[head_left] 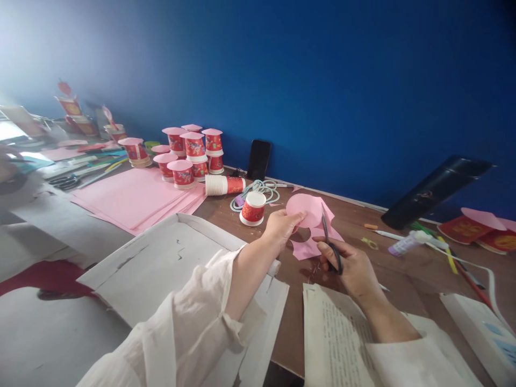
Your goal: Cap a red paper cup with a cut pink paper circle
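My left hand (280,228) is closed on a sheet of pink paper (305,207), pinching its rounded, partly cut edge between thumb and fingers. In my right hand (352,266) is a pair of scissors with black handles (334,257). The blades point away from me and lie against the paper, right of the rounded part. A pink offcut (308,248) with a curved notch hangs below, close to the scissors. Left of my left hand, a red and white paper cup (253,209) stands upside down. Whether the blades are apart I cannot make out.
Paper cups with pink discs (195,144) stand stacked behind pink sheets (116,196). A phone (258,159) leans on the blue wall beside a coiled cable (266,188). A black cylinder (437,191), a glue stick (407,243) and pens lie right. A printed booklet (334,333) lies in front.
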The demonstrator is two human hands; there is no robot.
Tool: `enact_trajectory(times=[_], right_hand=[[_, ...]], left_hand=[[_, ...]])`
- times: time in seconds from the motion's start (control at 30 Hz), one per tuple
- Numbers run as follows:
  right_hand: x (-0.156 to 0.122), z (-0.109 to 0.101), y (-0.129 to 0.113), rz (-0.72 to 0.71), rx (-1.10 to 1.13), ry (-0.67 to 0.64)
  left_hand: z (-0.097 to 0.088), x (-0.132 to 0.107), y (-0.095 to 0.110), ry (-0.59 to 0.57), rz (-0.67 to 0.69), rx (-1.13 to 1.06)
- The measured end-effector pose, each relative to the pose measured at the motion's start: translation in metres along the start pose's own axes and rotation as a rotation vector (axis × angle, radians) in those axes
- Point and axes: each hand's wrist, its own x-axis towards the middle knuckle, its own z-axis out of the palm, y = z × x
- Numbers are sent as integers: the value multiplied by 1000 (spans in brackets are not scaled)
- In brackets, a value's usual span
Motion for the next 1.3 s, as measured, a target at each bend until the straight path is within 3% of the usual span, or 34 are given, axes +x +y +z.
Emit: enact_trajectory(times=[0.4, 1.3], right_hand=[[-2, -5, -4, -61, -120, 29], [-1, -5, -4, -59, -124, 13]], left_hand=[[0, -2, 6, -32, -38, -55], [-2, 2, 7, 6, -27, -39]])
